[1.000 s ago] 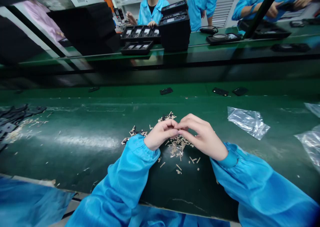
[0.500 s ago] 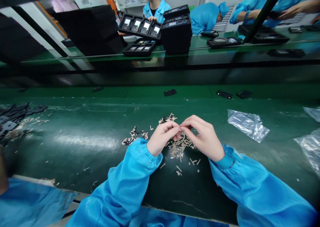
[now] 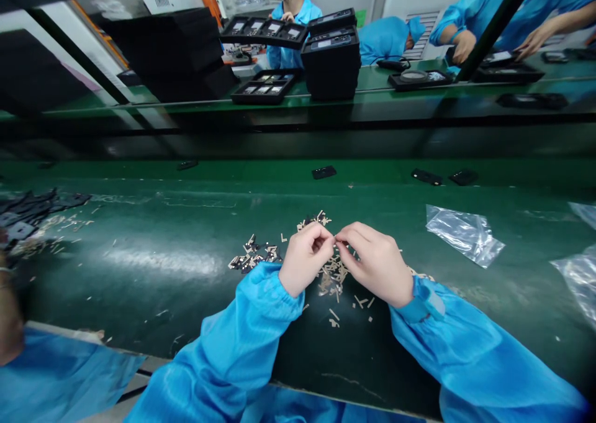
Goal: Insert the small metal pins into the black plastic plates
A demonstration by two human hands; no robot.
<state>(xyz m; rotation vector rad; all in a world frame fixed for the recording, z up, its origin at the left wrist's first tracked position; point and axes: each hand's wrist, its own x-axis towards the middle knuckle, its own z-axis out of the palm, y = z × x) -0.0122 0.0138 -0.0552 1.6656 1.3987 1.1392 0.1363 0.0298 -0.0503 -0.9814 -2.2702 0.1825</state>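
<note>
Both hands pinch one tiny piece between them: left hand (image 3: 305,264), right hand (image 3: 377,263). Tan strips (image 3: 333,277) beneath remain plentiful; small dark-mixed pile (image 3: 251,260) sits left, so early going, I'd judge.

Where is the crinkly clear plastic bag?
In the head view, the clear plastic bag lies flat on the green belt, off to the right of the right hand and just below two small black parts.

Small tan strips (image 3: 333,275), loose scattered pile on green belt, partly under both hands
</note>
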